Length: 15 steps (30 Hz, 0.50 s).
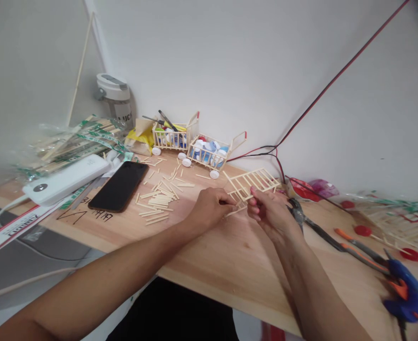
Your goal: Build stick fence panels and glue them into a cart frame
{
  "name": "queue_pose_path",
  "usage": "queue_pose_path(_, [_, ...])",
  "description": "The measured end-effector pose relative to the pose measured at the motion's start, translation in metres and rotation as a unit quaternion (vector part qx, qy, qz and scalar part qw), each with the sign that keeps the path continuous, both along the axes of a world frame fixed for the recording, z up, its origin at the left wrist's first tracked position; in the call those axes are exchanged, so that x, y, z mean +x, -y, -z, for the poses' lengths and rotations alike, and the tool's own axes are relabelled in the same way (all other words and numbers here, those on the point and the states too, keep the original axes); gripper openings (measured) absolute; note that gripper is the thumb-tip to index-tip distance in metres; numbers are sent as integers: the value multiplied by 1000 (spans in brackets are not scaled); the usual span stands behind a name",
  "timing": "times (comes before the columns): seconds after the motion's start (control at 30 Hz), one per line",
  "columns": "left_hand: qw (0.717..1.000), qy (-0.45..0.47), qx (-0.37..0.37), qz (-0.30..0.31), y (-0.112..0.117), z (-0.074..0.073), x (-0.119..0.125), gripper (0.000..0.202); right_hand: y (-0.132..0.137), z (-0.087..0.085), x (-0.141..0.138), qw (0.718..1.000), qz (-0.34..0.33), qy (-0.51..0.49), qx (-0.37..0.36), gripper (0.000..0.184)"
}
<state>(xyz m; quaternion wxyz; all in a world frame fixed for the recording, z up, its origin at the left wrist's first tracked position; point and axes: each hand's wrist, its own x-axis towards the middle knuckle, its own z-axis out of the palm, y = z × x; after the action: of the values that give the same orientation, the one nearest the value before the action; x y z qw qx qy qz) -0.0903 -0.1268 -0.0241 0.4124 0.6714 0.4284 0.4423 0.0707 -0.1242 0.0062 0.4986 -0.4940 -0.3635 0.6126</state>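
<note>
Both my hands meet over the middle of the wooden table [230,265]. My left hand [211,206] pinches the near end of a small lattice frame of thin wooden sticks [253,183]. My right hand [271,210] is closed on the same frame from the right, fingers curled around its edge. The frame tilts up and away from me. A pile of cut wooden sticks [159,199] lies just left of my left hand.
Two small stick carts [209,154] filled with bottle caps stand at the back by the wall. A black phone [118,187] and a white power bank [67,179] lie at left. Pliers [308,222], a blue glue gun [408,293], red caps and red-black wires sit at right.
</note>
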Motion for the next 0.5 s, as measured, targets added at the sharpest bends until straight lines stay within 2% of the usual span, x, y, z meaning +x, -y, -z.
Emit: queue_pose_path(0.5, [1000, -3, -3, -1, 0, 0, 0, 14, 0, 0, 0, 1000, -2, 2, 7, 43])
